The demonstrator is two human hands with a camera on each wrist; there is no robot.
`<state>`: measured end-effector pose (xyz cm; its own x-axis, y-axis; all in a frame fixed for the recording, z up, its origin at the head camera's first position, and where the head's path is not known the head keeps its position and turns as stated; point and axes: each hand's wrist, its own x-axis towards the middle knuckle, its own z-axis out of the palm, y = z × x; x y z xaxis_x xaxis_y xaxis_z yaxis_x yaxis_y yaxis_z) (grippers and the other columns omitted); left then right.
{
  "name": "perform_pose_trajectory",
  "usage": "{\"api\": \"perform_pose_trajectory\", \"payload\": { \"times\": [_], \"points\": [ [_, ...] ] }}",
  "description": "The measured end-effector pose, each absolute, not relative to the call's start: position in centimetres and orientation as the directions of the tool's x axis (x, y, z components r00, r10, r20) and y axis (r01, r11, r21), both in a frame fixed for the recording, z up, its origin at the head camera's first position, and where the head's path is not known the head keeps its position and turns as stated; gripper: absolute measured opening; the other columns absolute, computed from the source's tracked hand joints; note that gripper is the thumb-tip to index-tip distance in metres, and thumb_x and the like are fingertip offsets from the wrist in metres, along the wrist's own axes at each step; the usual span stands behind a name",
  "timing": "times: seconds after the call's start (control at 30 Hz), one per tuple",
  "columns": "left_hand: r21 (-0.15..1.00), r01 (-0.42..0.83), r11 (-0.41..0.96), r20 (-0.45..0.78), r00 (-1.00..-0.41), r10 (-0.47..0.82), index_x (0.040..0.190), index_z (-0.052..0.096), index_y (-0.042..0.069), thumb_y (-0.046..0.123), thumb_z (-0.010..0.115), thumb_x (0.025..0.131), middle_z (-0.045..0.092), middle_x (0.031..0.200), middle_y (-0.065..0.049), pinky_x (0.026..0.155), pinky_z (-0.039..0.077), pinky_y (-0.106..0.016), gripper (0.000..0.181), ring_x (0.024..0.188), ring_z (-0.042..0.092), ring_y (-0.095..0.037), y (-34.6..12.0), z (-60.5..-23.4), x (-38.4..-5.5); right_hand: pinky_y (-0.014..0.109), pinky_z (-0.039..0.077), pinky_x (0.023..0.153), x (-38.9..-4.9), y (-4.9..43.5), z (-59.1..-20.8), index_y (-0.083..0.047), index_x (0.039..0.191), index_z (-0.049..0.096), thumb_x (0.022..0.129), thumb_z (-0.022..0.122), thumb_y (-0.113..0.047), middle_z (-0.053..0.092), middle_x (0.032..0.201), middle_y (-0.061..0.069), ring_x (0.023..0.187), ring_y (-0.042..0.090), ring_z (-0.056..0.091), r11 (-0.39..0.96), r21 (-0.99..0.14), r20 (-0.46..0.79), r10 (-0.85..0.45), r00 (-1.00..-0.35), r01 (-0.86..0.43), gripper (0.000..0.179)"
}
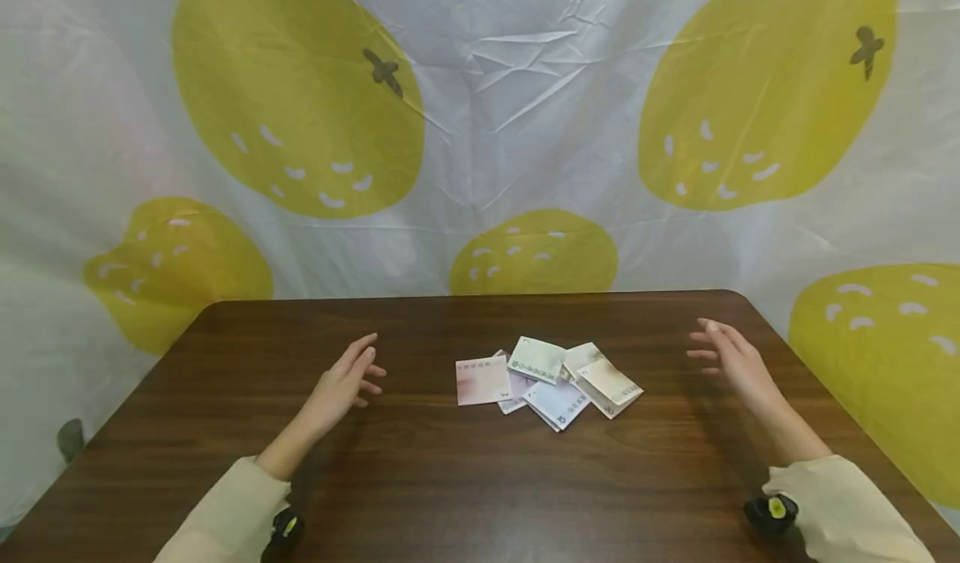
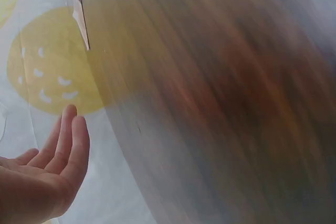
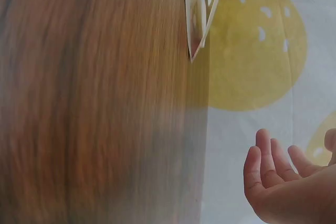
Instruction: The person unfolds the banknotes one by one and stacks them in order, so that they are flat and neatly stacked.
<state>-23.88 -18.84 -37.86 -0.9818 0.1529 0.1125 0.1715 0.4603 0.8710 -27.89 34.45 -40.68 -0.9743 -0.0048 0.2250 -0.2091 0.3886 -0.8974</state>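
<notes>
Folded pastel paper banknotes lie overlapped, in the lower centre of the head view, on the dark brown wood-grain table, probably spread so each is partly visible. We see the bare left hand and bare right hand at either side, fingers loose, gripping nothing. Only the right wrist view shows us paper leaves gaping edge-on

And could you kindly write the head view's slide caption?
Left hand and right hand flank folded banknotes on a table.
</notes>
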Motion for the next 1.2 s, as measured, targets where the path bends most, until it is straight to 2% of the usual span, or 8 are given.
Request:
{"api": "perform_pose_trajectory", "payload": {
  "times": [0.13, 0.27, 0.4, 0.57, 0.8, 1.2],
  "points": [
    [0.921, 0.102, 0.377, 0.035, -0.983, 0.181, 0.136, 0.025, 0.009, 0.039, 0.032, 0.095, 0.057, 0.101, -0.022, 0.059, 0.048, -0.036, 0.052, 0.078, 0.059, -0.031, -18.2, -37.9, -24.0, 0.024, 0.046, 0.065, -26.9, 32.8, -39.9, -0.013, 0.124, 0.04, 0.093, 0.033, -0.041, 0.059, 0.104, -0.005, 0.082, 0.004, 0.058, 0.226, -0.956, 0.181, -0.038, -0.983, -0.185, 0.042],
    [0.949, 0.041, 0.312, -0.025, -0.978, 0.205, 0.135, 0.024, 0.006, 0.037, 0.035, 0.094, 0.059, 0.095, -0.021, 0.055, 0.049, -0.035, 0.053, 0.074, 0.06, -0.03, -17.6, -38.2, -24.2, 0.026, 0.046, 0.067, -25.1, 30.6, -38.1, -0.015, 0.12, 0.04, 0.094, 0.035, -0.039, 0.058, 0.095, -0.014, 0.083, 0.007, 0.058, 0.132, -0.983, 0.115, -0.097, -0.989, -0.127, 0.036],
    [0.954, 0.013, 0.3, -0.058, -0.972, 0.228, 0.135, 0.025, 0.005, 0.032, 0.035, 0.095, 0.061, 0.091, -0.021, 0.054, 0.049, -0.034, 0.049, 0.071, 0.061, -0.028, -17.0, -38.4, -24.2, 0.029, 0.046, 0.068, -25.6, 30.0, -38.9, -0.007, 0.127, 0.035, 0.094, 0.035, -0.039, 0.057, 0.102, -0.004, 0.085, 0.01, 0.058, 0.115, -0.99, 0.069, -0.14, -0.988, -0.086, 0.047],
    [0.948, 0.008, 0.318, -0.073, -0.968, 0.241, 0.134, 0.028, 0.005, 0.027, 0.036, 0.096, 0.062, 0.088, -0.019, 0.053, 0.049, -0.034, 0.045, 0.068, 0.061, -0.028, -16.1, -38.7, -24.4, 0.03, 0.045, 0.07, -24.8, 27.8, -38.1, 0.006, 0.131, 0.023, 0.095, 0.031, -0.04, 0.054, 0.111, 0.008, 0.087, 0.011, 0.058, 0.184, -0.982, 0.017, -0.159, -0.987, -0.047, 0.059],
    [0.942, 0.007, 0.334, -0.084, -0.963, 0.258, 0.133, 0.029, 0.005, 0.027, 0.039, 0.095, 0.062, 0.086, -0.017, 0.051, 0.048, -0.033, 0.046, 0.064, 0.06, -0.026, -15.2, -39.0, -25.0, 0.032, 0.044, 0.071, -24.6, 25.4, -37.8, 0.005, 0.131, 0.025, 0.097, 0.029, -0.03, 0.048, 0.118, 0.022, 0.093, 0.023, 0.056, 0.186, -0.982, -0.064, -0.164, -0.984, 0.033, 0.049],
    [0.928, 0.027, 0.372, -0.085, -0.956, 0.281, 0.131, 0.033, 0.003, 0.02, 0.045, 0.093, 0.062, 0.079, -0.016, 0.049, 0.048, -0.033, 0.043, 0.059, 0.06, -0.023, -13.5, -39.6, -25.6, 0.027, 0.047, 0.065, -25.4, 21.6, -38.6, 0.008, 0.128, 0.031, 0.094, 0.039, -0.024, 0.058, 0.105, 0.015, 0.081, 0.018, 0.061, 0.135, -0.984, -0.146, -0.208, -0.967, 0.119, 0.047]
  ]
}}
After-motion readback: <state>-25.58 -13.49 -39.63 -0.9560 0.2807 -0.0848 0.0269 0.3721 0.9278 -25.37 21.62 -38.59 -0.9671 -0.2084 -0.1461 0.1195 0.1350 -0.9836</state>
